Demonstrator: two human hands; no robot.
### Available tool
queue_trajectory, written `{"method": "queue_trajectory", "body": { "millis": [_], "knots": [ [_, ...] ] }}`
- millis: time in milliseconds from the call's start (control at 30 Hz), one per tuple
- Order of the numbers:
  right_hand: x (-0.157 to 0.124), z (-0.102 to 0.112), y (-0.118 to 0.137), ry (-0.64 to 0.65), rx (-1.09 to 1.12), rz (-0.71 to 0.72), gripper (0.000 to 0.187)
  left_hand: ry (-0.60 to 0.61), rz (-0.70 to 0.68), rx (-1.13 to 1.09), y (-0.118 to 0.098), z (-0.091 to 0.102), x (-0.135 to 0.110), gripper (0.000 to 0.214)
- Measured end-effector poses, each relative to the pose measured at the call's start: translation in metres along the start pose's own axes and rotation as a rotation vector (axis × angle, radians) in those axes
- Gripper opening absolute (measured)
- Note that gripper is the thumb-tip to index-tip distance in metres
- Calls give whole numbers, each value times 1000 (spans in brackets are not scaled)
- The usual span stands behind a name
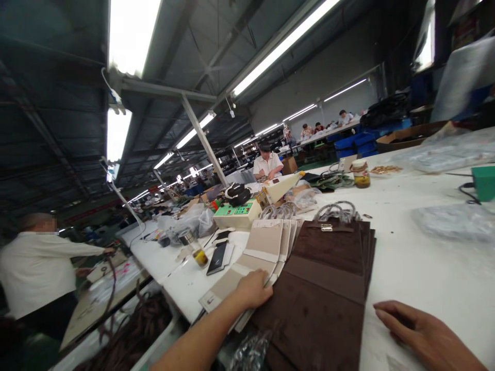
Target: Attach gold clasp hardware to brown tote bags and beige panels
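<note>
My left hand rests on a fanned stack of beige bag panels, its fingers curled over their right edge. Beside it lies a stack of dark brown bag panels with a metal clasp on a strap near the top. Grey wrapped handles stick up behind the brown stack. Just right of that stack, my right hand is held over the white table, fingers stretched out, thumb apart, nothing in it. Crumpled clear plastic lies below my left wrist.
A green-topped control box, jars and black booklets stand on the white table. Plastic-wrapped bundles lie on the right. A bin of brown strips is at lower left. A co-worker stands left; another sits ahead.
</note>
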State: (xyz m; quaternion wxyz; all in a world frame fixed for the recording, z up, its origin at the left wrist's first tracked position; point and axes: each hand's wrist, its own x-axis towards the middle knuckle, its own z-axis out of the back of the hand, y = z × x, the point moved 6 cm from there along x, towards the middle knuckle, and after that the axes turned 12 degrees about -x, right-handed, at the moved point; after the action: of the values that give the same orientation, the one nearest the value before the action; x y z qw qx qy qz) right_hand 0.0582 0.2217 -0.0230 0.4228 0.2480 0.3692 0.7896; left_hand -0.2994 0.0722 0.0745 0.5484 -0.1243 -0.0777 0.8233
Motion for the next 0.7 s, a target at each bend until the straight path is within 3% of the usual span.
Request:
{"method": "queue_trajectory", "body": {
  "millis": [200, 433, 567, 700],
  "knots": [
    [1, -6, 0, 55, -12, 7, 54, -13, -42, -43, 15, 4, -4, 37],
    [-1, -5, 0, 3, 107, -53, 56, -107, -129, -191, -8, -5, -42, 46],
    [-11, -23, 1, 110, 316, -146, 77, -105, -78, -274, -14, -12, -48, 48],
    [-25, -41, 18, 184, 559, -177, 95, -94, 11, -373, -11, -14, -37, 68]
  ]
}}
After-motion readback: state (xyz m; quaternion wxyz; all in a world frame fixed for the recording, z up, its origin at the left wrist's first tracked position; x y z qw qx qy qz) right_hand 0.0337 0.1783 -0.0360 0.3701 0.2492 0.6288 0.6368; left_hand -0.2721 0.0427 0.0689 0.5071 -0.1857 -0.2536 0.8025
